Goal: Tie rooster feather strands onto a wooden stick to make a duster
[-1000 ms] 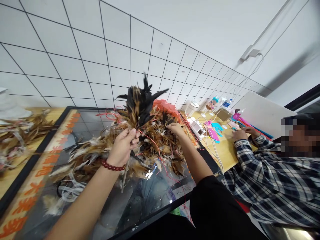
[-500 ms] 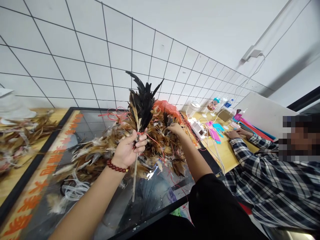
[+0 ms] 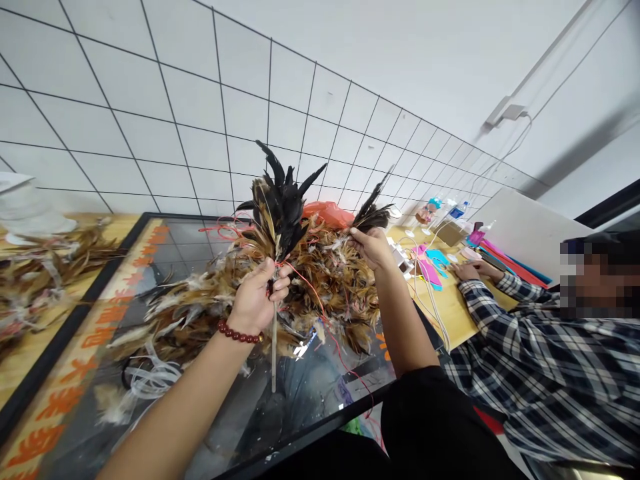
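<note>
My left hand (image 3: pixel 263 287) is closed round a thin stick (image 3: pixel 274 353) with a bunch of black and brown feathers (image 3: pixel 283 213) fanning out at its top. Red string (image 3: pixel 310 283) wraps the feather base at my fingers and trails down to the right. My right hand (image 3: pixel 371 247) pinches a small tuft of dark feathers (image 3: pixel 373 215) above the heap's right side. Between and below both hands spreads a big pile of brown and white feathers (image 3: pixel 330 300) on the dark glassy tabletop (image 3: pixel 220 427).
A red plastic bag (image 3: pixel 327 213) sits behind the pile. White plastic ties (image 3: pixel 153 377) lie at the left front, and more feathers (image 3: pixel 60 267) at far left. A wire grid (image 3: pixel 270 100) stands behind. At right, a person in a plaid shirt (image 3: pixel 525 353) works beside colourful pieces (image 3: pixel 435 261).
My right hand has risen out of the feather pile, bringing up a tuft of dark feathers. My left hand keeps its hold on the stick, nearly in place.
</note>
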